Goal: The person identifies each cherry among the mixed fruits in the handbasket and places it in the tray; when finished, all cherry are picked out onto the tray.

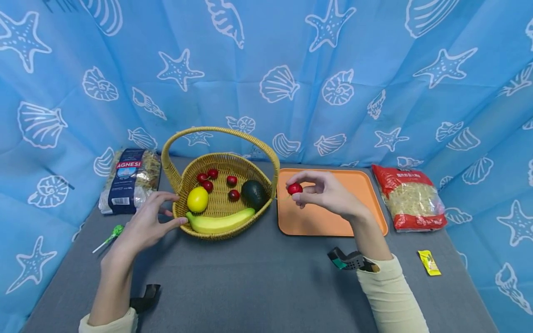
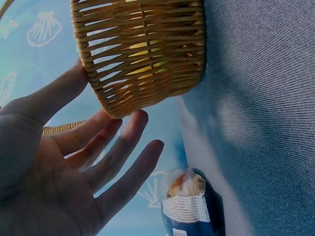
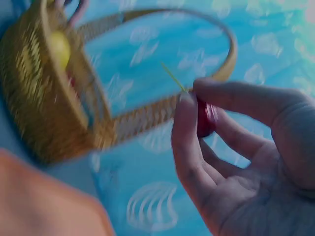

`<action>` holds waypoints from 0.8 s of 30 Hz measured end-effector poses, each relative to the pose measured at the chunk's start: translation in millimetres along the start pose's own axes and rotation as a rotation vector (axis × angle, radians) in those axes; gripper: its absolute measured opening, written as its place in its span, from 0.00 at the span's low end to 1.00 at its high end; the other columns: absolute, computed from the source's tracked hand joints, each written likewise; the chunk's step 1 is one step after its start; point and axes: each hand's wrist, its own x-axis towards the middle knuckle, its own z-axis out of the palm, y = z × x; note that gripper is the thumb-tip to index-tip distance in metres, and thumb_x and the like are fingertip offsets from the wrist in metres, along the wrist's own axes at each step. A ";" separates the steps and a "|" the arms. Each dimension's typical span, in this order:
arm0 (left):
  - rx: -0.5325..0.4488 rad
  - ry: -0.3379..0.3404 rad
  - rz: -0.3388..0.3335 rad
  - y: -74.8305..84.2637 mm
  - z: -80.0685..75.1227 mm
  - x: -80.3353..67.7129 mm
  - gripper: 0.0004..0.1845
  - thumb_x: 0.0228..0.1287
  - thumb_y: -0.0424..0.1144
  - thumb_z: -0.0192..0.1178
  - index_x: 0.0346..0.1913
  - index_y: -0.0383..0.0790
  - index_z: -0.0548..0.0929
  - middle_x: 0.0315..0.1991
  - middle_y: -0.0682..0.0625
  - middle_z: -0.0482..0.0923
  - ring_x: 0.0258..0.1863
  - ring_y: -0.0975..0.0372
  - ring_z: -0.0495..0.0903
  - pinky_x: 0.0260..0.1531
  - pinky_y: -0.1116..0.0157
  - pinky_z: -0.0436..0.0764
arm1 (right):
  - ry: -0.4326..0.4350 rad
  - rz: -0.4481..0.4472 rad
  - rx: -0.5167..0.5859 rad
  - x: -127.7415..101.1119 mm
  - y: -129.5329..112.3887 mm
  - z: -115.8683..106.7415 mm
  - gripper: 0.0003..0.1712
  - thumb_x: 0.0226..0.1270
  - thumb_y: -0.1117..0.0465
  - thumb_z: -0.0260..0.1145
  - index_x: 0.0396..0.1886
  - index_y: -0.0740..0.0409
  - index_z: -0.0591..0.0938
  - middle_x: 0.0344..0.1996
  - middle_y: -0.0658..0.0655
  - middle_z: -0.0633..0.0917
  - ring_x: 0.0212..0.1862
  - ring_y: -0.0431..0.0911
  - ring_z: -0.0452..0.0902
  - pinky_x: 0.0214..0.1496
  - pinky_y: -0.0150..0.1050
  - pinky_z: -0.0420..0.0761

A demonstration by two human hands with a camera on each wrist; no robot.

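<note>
Right hand (image 1: 326,190) pinches small round red cherry (image 1: 294,188), thin green stem (image 3: 173,76) showing, above left part of orange rectangular tray (image 1: 325,226) near bench (image 1: 250,286) back edge. Left hand (image 1: 145,222), loosely spread, touches left rim of tan woven basket with arched handle (image 1: 220,202), also near back edge. Inside basket: five red cherries (image 1: 234,195), yellow lemon (image 1: 197,200), dark green avocado (image 1: 255,194), yellow banana (image 1: 220,223). Navy-and-clear pasta bag (image 1: 129,180) toward back left corner.

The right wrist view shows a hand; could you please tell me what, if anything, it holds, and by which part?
The right hand pinches a red cherry by its round body, near the base of the stem, which sticks out free.
</note>
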 end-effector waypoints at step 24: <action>-0.012 -0.001 -0.012 -0.7 -0.8 0.8 0.36 0.71 0.49 0.75 0.73 0.36 0.75 0.74 0.34 0.69 0.58 0.42 0.85 0.52 0.44 0.89 | 0.393 0.057 -0.483 81.5 103.2 0.6 0.21 0.70 0.70 0.76 0.61 0.66 0.86 0.59 0.71 0.85 0.56 0.63 0.90 0.58 0.54 0.91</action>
